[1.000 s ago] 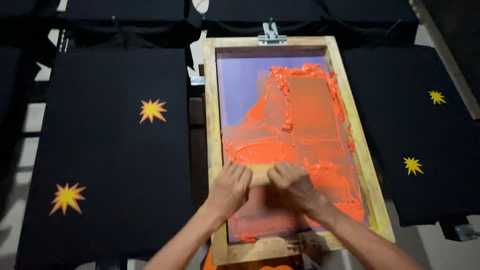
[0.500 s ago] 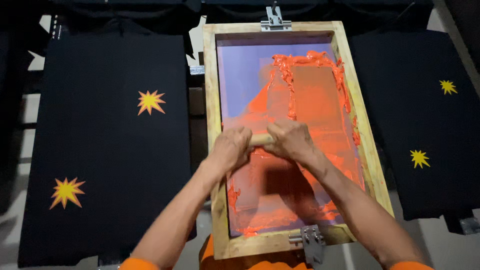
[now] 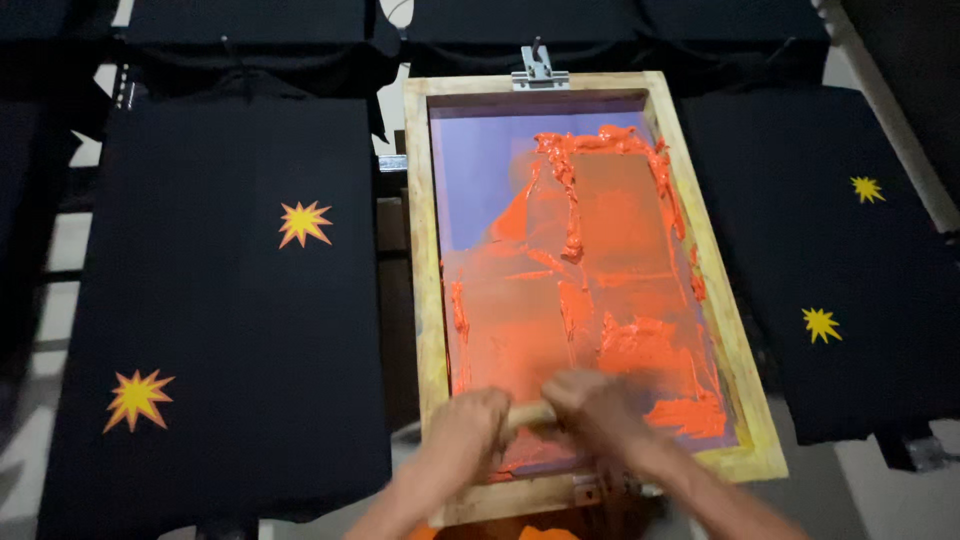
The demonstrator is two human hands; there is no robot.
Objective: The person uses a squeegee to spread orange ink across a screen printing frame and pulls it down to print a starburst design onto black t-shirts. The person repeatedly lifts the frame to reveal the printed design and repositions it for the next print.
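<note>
A wooden-framed printing screen [image 3: 420, 250] lies in the middle, its purple mesh smeared with orange ink [image 3: 600, 260]. Both my hands grip a wooden-handled squeegee [image 3: 530, 415] at the near end of the screen. My left hand [image 3: 470, 430] holds its left part, my right hand [image 3: 595, 405] its right part. The blade is hidden under my hands.
A black shirt [image 3: 220, 330] with two yellow-orange starbursts lies on a board to the left. Another black shirt [image 3: 830, 250] with two yellow stars lies to the right. A metal clamp [image 3: 540, 72] holds the frame's far edge. More black shirts lie along the back.
My hands have pulled the squeegee from the middle of the screen back to its near end, leaving a thin orange film over the mesh.
</note>
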